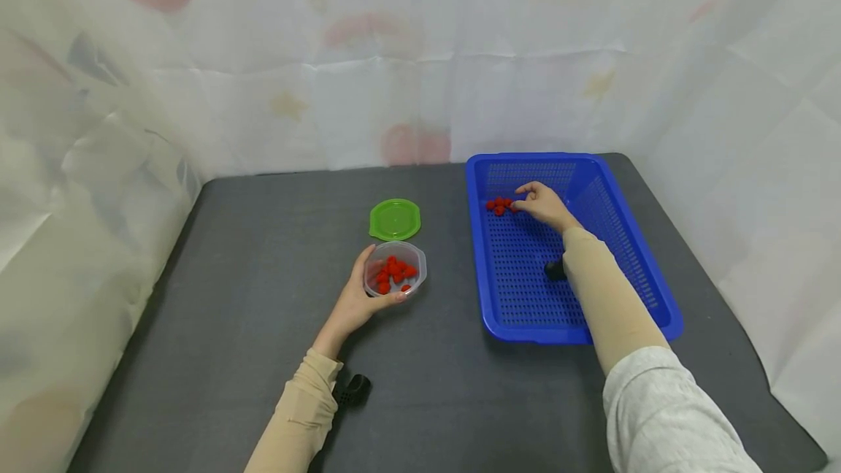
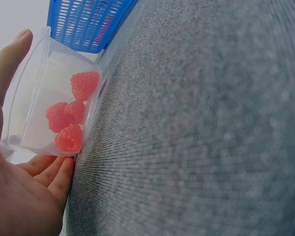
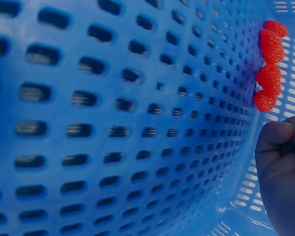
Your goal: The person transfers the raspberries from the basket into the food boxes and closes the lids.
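Raspberries (image 1: pixel 501 205) lie just left of the right hand (image 1: pixel 542 203), fingertips curled at them; left hand (image 1: pixel 358 301) grasps the tub (image 1: pixel 396 268).

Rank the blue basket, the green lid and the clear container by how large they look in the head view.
1. blue basket, by far the largest.
2. clear container and green lid look about alike; the lid lies farther from the camera, so I would not rank them.

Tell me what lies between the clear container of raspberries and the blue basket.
Only bare gray table separates the container from the basket, per the head view.
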`<state>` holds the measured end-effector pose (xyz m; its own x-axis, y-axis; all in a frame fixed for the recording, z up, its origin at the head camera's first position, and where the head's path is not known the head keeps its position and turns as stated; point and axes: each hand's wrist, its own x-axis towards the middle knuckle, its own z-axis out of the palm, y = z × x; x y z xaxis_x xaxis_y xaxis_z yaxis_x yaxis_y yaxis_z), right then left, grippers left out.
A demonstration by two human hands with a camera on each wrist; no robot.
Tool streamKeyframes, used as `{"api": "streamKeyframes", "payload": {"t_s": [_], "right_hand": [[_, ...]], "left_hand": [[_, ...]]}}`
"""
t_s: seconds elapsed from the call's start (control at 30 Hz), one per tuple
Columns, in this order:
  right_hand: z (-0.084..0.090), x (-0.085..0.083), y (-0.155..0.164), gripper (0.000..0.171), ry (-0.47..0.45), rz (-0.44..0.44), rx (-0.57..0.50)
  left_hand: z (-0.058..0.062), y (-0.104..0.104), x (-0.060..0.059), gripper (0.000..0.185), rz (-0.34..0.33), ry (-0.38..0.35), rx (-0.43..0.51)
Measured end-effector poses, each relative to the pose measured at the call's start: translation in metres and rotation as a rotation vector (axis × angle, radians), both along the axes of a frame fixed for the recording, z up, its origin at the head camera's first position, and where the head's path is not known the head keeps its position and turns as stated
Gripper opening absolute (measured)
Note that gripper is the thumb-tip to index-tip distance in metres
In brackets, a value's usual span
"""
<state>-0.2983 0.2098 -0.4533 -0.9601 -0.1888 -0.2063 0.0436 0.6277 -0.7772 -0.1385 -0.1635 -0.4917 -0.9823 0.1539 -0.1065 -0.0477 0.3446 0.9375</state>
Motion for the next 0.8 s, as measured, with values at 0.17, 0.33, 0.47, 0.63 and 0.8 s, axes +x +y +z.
{"api": "streamKeyframes", "payload": {"t_s": [0.17, 0.33, 0.47, 0.63, 0.8], "right_hand": [[-0.009, -0.001, 0.0, 0.043, 0.01, -0.003, 0.072], [-0.017, -0.001, 0.001, 0.044, 0.022, -0.007, 0.089], [-0.018, 0.0, 0.001, 0.043, 0.03, -0.009, 0.09], [-0.02, -0.002, 0.001, 0.039, 0.055, -0.011, 0.115], [-0.022, -0.003, 0.001, 0.033, 0.1, 0.01, 0.119]], "left_hand": [[-0.001, 0.0, 0.0, 0.104, 0.0, 0.001, 0.0], [0.0, 0.0, 0.001, 0.104, 0.005, -0.007, -0.019], [0.0, 0.0, 0.001, 0.102, 0.009, -0.001, -0.034], [0.0, 0.0, 0.001, 0.102, 0.008, 0.007, -0.022], [0.001, 0.0, 0.001, 0.102, 0.013, 0.003, -0.022]]}}
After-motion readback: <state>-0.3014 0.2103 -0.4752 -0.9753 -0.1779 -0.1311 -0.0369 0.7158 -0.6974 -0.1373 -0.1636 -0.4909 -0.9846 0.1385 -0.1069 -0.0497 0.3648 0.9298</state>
